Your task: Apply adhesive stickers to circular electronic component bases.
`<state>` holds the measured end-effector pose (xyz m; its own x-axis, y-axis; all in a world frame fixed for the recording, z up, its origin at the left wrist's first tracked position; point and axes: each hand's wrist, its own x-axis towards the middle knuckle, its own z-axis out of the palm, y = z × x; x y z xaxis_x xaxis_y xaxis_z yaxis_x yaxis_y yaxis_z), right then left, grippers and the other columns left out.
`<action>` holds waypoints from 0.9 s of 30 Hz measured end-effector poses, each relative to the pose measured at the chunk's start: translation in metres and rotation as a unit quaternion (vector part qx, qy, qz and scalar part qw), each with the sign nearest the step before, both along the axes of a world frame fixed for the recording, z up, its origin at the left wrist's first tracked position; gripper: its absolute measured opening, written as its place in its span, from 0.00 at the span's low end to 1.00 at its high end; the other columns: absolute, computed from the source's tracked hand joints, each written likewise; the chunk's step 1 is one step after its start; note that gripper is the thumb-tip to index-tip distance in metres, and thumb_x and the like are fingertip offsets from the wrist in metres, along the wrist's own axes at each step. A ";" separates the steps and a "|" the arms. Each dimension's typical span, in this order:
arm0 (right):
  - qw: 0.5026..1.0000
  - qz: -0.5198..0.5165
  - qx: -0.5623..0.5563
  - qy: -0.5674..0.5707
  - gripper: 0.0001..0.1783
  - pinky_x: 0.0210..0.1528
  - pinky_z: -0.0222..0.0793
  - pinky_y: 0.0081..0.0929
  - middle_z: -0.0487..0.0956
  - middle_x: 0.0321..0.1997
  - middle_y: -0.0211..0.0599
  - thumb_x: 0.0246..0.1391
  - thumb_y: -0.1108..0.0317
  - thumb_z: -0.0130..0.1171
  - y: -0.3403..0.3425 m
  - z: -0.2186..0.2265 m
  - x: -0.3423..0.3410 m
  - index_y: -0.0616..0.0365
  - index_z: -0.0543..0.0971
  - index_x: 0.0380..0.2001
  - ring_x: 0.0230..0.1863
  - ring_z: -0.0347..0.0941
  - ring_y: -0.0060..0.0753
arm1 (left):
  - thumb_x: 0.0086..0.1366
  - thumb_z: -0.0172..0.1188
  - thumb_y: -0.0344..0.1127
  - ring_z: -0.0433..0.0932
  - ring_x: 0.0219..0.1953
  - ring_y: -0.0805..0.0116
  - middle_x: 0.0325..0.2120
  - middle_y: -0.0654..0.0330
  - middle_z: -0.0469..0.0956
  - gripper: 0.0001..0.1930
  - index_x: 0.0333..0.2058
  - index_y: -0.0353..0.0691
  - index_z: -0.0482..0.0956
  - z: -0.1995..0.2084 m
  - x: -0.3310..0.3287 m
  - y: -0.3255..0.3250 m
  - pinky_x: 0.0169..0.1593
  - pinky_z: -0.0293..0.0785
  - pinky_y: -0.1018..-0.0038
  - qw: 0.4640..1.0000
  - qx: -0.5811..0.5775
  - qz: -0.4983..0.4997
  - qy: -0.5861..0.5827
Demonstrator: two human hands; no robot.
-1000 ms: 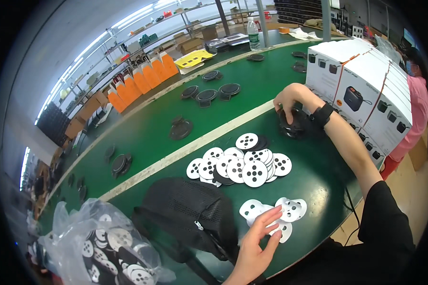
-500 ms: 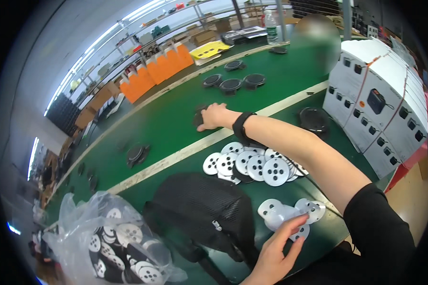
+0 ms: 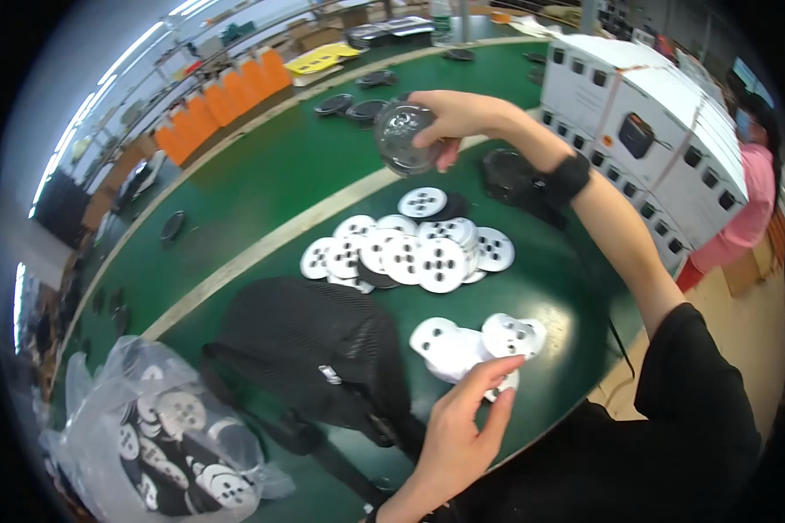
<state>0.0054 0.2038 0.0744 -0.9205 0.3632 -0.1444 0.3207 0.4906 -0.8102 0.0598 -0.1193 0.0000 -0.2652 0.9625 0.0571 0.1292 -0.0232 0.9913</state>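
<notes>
My right hand (image 3: 458,122) grips a round, dark, glossy speaker-like part (image 3: 404,139), raised above the green table with its flat round face showing. Beneath it lies a heap of white discs (image 3: 442,264) with black holes. My left hand (image 3: 462,423) is close to a smaller cluster of white discs (image 3: 433,338), some tangled with whitish film. Its thumb and forefinger are apart, and one disc shows between their tips; no grip on it can be made out. A black mesh bag (image 3: 314,357) with a zip lies left of that hand.
A clear plastic bag (image 3: 87,436) of more discs sits at the lower left. Several black round parts (image 3: 173,227) lie along the green surface. White printed boxes (image 3: 645,131) are stacked at right, a person in pink (image 3: 754,187) behind. Orange holders (image 3: 227,96) line the far edge.
My right hand has lifted the round dark part off the green surface and brought it rightward. The view has shifted, and my left hand stays by the small cluster of discs.
</notes>
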 end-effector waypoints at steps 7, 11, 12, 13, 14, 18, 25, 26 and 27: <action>0.989 -0.130 -0.030 -0.061 0.25 0.17 0.71 0.19 0.76 0.25 0.43 0.50 0.73 0.56 -0.019 -0.031 0.157 0.68 0.61 0.51 0.17 0.75 0.27 | 0.59 0.47 0.19 0.74 0.48 0.67 0.42 0.53 0.76 0.14 0.45 0.28 0.71 -0.002 0.003 0.008 0.54 0.66 0.73 1.000 -0.014 -0.011 0.012; 0.853 -0.202 0.479 -0.056 0.27 0.34 0.72 0.34 0.74 0.29 0.47 0.43 0.64 0.62 -0.022 -0.057 0.163 0.60 0.67 0.46 0.30 0.74 0.47 | 0.61 0.45 0.19 0.74 0.48 0.63 0.42 0.48 0.75 0.13 0.45 0.25 0.69 0.004 0.004 0.014 0.54 0.67 0.72 0.999 0.001 0.010 -0.047; 0.861 -0.186 0.473 -0.016 0.26 0.38 0.70 0.35 0.73 0.31 0.46 0.43 0.64 0.63 -0.033 -0.058 0.153 0.60 0.68 0.46 0.35 0.73 0.47 | 0.61 0.45 0.19 0.74 0.48 0.63 0.42 0.48 0.75 0.13 0.45 0.25 0.69 0.003 0.001 0.016 0.54 0.67 0.72 0.999 -0.003 0.011 -0.041; 0.867 -0.171 0.467 0.023 0.26 0.43 0.69 0.36 0.72 0.34 0.46 0.42 0.63 0.63 -0.049 -0.058 0.140 0.61 0.69 0.45 0.40 0.71 0.47 | 0.61 0.45 0.18 0.74 0.47 0.63 0.42 0.47 0.75 0.13 0.45 0.25 0.69 0.003 -0.001 0.017 0.54 0.67 0.72 0.999 0.001 0.023 -0.039; 0.888 -0.097 0.443 0.076 0.26 0.43 0.69 0.37 0.71 0.37 0.46 0.41 0.63 0.63 -0.062 -0.060 0.129 0.62 0.69 0.44 0.42 0.70 0.47 | 0.60 0.45 0.18 0.74 0.47 0.62 0.42 0.46 0.74 0.13 0.45 0.25 0.68 0.004 -0.001 0.017 0.53 0.67 0.71 0.999 0.004 0.038 -0.038; 0.924 -0.012 0.376 0.071 0.24 0.44 0.68 0.39 0.69 0.41 0.46 0.38 0.65 0.65 -0.105 -0.082 0.086 0.64 0.72 0.39 0.45 0.68 0.47 | 0.60 0.47 0.18 0.70 0.52 0.65 0.48 0.51 0.71 0.17 0.49 0.28 0.66 0.012 -0.002 0.019 0.55 0.65 0.72 0.998 -0.001 0.051 -0.039; 0.982 0.019 0.091 0.167 0.10 0.33 0.66 0.28 0.74 0.27 0.38 0.43 0.71 0.62 -0.109 -0.042 0.091 0.61 0.72 0.27 0.30 0.71 0.36 | 0.56 0.48 0.16 0.46 0.65 0.56 0.63 0.46 0.46 0.38 0.63 0.34 0.40 0.018 -0.014 0.021 0.65 0.44 0.62 0.966 0.110 0.227 0.053; 0.976 0.052 0.011 0.213 0.10 0.32 0.65 0.24 0.74 0.26 0.34 0.44 0.70 0.62 -0.109 -0.032 0.096 0.61 0.72 0.28 0.28 0.70 0.29 | 0.56 0.49 0.16 0.45 0.66 0.55 0.63 0.44 0.44 0.40 0.63 0.34 0.37 0.022 -0.016 0.020 0.65 0.40 0.61 0.968 0.113 0.224 0.012; 0.961 0.081 -0.070 0.257 0.10 0.30 0.64 0.20 0.73 0.25 0.31 0.45 0.70 0.62 -0.111 -0.025 0.103 0.61 0.73 0.30 0.27 0.69 0.23 | 0.57 0.47 0.16 0.50 0.64 0.56 0.61 0.42 0.47 0.37 0.62 0.30 0.39 0.021 -0.017 0.020 0.64 0.46 0.62 0.972 0.161 0.166 -0.037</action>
<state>0.1086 0.0925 0.0494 -0.9262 0.2201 0.3063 -0.2095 0.3751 -0.9030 0.0427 -0.0993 0.0214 -0.5727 0.7591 0.3097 0.1115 -0.3021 0.9467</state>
